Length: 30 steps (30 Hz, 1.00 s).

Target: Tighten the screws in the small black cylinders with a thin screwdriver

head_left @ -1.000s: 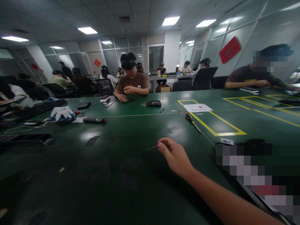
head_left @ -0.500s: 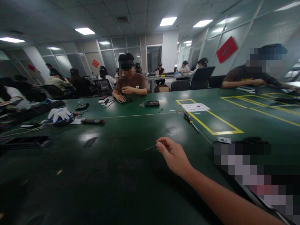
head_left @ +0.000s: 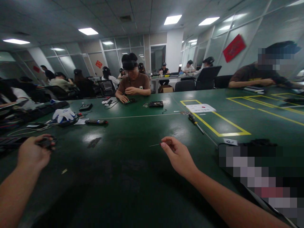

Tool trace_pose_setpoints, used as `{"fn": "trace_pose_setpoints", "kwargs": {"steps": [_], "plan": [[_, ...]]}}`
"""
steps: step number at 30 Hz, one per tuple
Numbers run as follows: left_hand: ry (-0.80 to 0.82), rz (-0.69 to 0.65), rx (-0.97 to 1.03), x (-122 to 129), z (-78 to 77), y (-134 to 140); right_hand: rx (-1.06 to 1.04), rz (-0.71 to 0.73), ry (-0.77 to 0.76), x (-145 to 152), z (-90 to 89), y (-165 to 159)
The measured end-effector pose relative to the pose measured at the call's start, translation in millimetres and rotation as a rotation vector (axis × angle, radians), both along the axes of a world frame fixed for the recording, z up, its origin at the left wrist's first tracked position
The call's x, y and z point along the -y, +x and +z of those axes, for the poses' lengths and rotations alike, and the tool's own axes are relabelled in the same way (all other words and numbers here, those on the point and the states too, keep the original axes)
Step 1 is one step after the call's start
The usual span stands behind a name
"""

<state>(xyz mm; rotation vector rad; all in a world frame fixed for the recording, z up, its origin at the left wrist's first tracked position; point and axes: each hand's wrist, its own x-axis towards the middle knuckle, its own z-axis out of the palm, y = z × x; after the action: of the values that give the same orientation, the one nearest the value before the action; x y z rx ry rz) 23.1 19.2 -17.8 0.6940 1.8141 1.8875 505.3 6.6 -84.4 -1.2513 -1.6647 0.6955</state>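
Observation:
My right hand (head_left: 179,155) pinches a small screwdriver (head_left: 155,145) above the middle of the green table (head_left: 114,196). Its thin metal shaft points left, with a bit of red by my fingertips; most of the handle is hidden in my palm. At the left, my left hand (head_left: 34,153) has its fingers closed round a small dark object (head_left: 45,143), whose kind I cannot make out. Behind that hand lies a flat black tray-like thing (head_left: 11,142), partly covered by it.
Across the table a person (head_left: 134,83) handles small parts beside a black device (head_left: 156,104). A yellow-and-black screwdriver (head_left: 196,123) lies near a yellow tape outline (head_left: 234,134). White gloves (head_left: 63,115) and a dark cylindrical tool (head_left: 96,122) lie at left. Another person (head_left: 249,77) sits at right.
My left hand has come into view at the left with a dark object in it. My right hand still holds the small screwdriver in nearly the same place; the view has shifted slightly.

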Motion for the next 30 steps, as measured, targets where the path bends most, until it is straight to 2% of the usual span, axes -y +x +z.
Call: {"fn": "trace_pose_setpoints", "kwargs": {"steps": [3, 7, 10, 12, 14, 17, 20, 23, 30], "plan": [[-0.003, -0.232, 0.166, -23, -18.0, 46, -0.034, 0.018, 0.009, -1, -0.5, 0], [-0.031, -0.432, 0.157, -41, -36.8, 128, 0.005, -0.011, 0.032, 1, 4.4, 0], [-0.069, -0.757, 0.009, -41, -44.9, 188, 0.042, -0.024, 0.061, 3, 10.5, 1], [-0.041, -0.879, -0.147, -34, -50.1, 222, 0.044, -0.021, 0.075, 5, 13.4, 1], [-0.01, -0.926, -0.299, -25, -56.5, 247, 0.034, -0.03, 0.092, 7, 14.6, 1], [-0.004, -0.89, -0.553, -9, -66.8, 265, -0.008, -0.044, 0.129, 10, 14.1, 2], [-0.029, -0.904, -0.701, 2, -74.0, 268, -0.097, -0.014, 0.172, 14, 12.1, 1], [-0.023, -0.92, -0.757, 6, -77.3, 266, -0.135, 0.016, 0.19, 18, 9.2, 0], [-0.004, -0.893, -0.784, 3, -80.8, 264, -0.03, 0.009, 0.197, 16, 5.1, -1]]}}
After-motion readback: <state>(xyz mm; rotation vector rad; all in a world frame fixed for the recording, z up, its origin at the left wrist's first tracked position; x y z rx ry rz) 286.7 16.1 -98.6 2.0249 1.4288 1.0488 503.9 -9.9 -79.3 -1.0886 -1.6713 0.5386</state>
